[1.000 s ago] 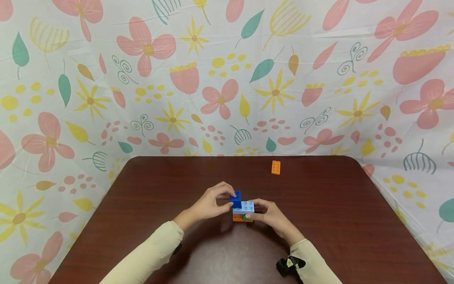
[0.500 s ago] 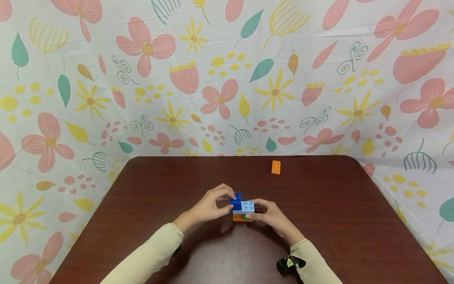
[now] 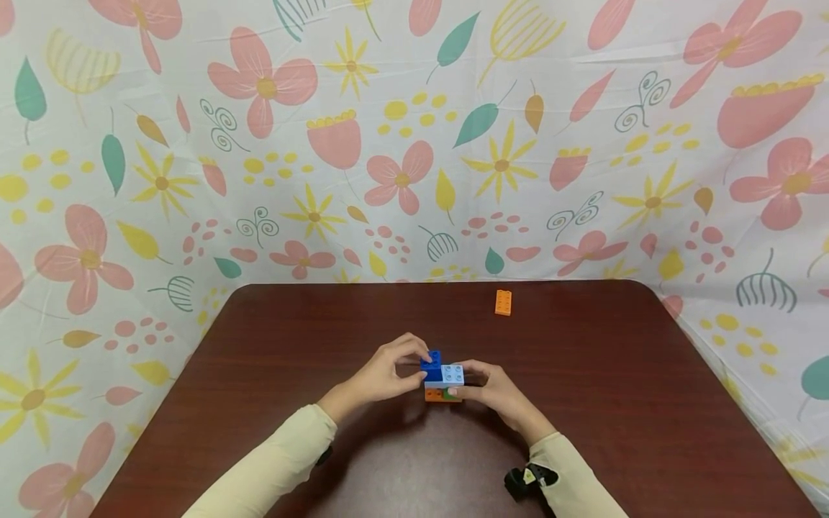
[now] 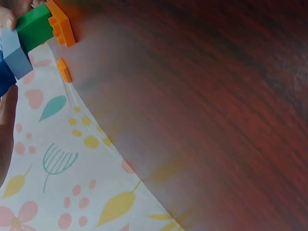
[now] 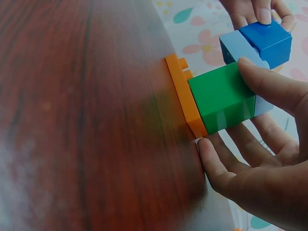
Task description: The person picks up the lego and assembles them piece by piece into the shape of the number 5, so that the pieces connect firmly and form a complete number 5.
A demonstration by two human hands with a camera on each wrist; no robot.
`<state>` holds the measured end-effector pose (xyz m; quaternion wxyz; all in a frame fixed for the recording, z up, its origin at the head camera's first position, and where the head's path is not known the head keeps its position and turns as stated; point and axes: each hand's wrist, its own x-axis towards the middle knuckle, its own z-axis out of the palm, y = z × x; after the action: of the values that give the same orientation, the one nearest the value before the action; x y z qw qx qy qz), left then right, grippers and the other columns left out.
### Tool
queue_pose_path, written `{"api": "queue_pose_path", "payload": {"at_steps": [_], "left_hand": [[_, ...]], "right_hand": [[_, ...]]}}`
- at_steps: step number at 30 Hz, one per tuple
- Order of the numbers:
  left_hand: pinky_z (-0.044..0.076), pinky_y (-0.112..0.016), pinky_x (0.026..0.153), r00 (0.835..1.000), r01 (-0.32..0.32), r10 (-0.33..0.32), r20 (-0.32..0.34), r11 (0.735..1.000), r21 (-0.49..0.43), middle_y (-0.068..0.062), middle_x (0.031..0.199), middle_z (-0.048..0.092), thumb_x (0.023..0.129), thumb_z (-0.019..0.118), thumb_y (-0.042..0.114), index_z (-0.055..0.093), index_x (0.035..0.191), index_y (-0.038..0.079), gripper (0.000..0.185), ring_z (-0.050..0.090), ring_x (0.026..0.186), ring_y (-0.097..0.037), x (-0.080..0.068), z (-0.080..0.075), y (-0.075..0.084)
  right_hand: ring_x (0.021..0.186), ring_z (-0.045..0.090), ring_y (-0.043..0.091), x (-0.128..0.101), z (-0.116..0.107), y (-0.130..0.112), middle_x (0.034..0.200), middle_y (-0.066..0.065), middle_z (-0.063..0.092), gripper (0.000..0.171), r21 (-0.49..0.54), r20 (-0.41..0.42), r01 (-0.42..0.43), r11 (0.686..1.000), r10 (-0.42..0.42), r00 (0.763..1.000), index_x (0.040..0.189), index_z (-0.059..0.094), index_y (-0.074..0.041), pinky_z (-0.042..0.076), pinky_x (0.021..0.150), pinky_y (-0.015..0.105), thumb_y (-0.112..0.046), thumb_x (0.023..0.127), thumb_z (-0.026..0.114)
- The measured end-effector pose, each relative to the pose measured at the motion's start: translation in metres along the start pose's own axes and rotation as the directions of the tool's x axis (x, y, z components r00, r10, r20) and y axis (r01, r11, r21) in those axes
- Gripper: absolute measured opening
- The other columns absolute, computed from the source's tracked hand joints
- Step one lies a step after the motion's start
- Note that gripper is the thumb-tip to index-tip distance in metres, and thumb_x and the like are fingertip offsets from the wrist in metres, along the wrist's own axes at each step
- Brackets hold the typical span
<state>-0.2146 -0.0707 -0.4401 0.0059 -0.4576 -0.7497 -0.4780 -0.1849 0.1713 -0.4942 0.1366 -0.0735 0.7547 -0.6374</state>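
A small stack of toy bricks stands mid-table: a flat orange brick at the bottom, a green brick on it, then a light blue brick. On the left part of the light blue brick sits a dark blue brick. My left hand pinches the dark blue brick between thumb and fingers. From the right, my right hand grips the stack, its thumb against the green and light blue bricks in the right wrist view. The left wrist view catches the stack only at its upper left corner.
Another flat orange brick lies near the back edge of the dark brown table. Behind the table hangs a white cloth printed with flowers and leaves. A black strap circles the right wrist.
The dark blue brick has gone down a little onto the light blue brick, with my left hand on it. My right hand keeps its hold on the stack. The head view has shifted slightly.
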Motion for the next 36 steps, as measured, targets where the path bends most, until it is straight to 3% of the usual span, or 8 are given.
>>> {"api": "queue_pose_path", "payload": {"at_steps": [5, 8, 11, 20, 29, 36], "left_hand": [[0.053, -0.043, 0.086, 0.999, 0.022, -0.021, 0.035, 1.000, -0.005, -0.019, 0.107, 0.053, 0.082, 0.065, -0.013, 0.059, 0.100, -0.006, 0.021, 0.059, 0.100, -0.032, 0.004, -0.008, 0.023], [0.053, -0.043, 0.086, 0.997, 0.035, -0.036, 0.062, 0.999, 0.010, -0.019, 0.106, 0.053, 0.082, 0.065, -0.013, 0.059, 0.100, -0.007, 0.020, 0.059, 0.100, -0.032, 0.006, -0.011, 0.029], [0.053, -0.040, 0.086, 0.996, 0.039, -0.040, 0.078, 0.999, 0.023, -0.019, 0.106, 0.052, 0.082, 0.066, -0.013, 0.059, 0.100, -0.007, 0.020, 0.059, 0.100, -0.033, 0.007, -0.011, 0.027], [0.051, -0.028, 0.088, 0.992, 0.062, -0.067, 0.105, 0.997, 0.044, -0.009, 0.108, 0.051, 0.084, 0.068, -0.005, 0.061, 0.102, 0.001, 0.020, 0.060, 0.102, -0.022, 0.006, -0.005, -0.004], [0.050, -0.022, 0.088, 0.977, 0.094, -0.105, 0.186, 0.993, 0.066, -0.004, 0.106, 0.048, 0.087, 0.065, -0.002, 0.059, 0.101, 0.003, 0.016, 0.058, 0.102, -0.016, 0.012, -0.010, 0.001], [0.050, -0.024, 0.089, 0.971, 0.062, -0.082, 0.227, 0.994, 0.093, -0.004, 0.107, 0.046, 0.087, 0.064, -0.003, 0.059, 0.098, 0.005, 0.014, 0.055, 0.102, -0.015, 0.014, -0.009, 0.003]], "right_hand": [[0.099, 0.058, 0.025, 0.001, 0.000, 0.000, 0.111, 0.010, 0.065, 0.045, -0.002, -0.002, -0.002, 1.000, 0.002, 1.000, 0.122, 0.063, -0.007, 0.053, 0.076, 0.037, -0.023, 0.082, 0.077], [0.100, 0.058, 0.025, 0.001, 0.001, 0.000, 0.111, 0.010, 0.065, 0.045, 0.006, -0.002, -0.006, 1.000, 0.006, 1.000, 0.122, 0.062, -0.006, 0.053, 0.077, 0.038, -0.023, 0.083, 0.077], [0.100, 0.058, 0.026, 0.000, 0.001, 0.000, 0.111, 0.010, 0.065, 0.047, 0.016, -0.008, -0.018, 1.000, 0.018, 1.000, 0.122, 0.063, -0.006, 0.053, 0.078, 0.038, -0.023, 0.082, 0.078], [0.100, 0.058, 0.026, 0.000, 0.001, 0.001, 0.110, 0.011, 0.064, 0.047, 0.012, 0.001, -0.007, 1.000, 0.007, 1.000, 0.122, 0.062, -0.006, 0.053, 0.079, 0.038, -0.023, 0.082, 0.078], [0.097, 0.059, 0.026, 0.000, 0.000, 0.000, 0.109, 0.011, 0.065, 0.044, 0.019, 0.003, 0.005, 1.000, -0.005, 1.000, 0.121, 0.063, -0.006, 0.053, 0.076, 0.037, -0.022, 0.082, 0.077], [0.096, 0.060, 0.025, 0.001, 0.000, 0.002, 0.108, 0.010, 0.065, 0.043, 0.025, 0.007, 0.010, 1.000, -0.010, 1.000, 0.120, 0.063, -0.006, 0.053, 0.076, 0.038, -0.022, 0.082, 0.078]]}}
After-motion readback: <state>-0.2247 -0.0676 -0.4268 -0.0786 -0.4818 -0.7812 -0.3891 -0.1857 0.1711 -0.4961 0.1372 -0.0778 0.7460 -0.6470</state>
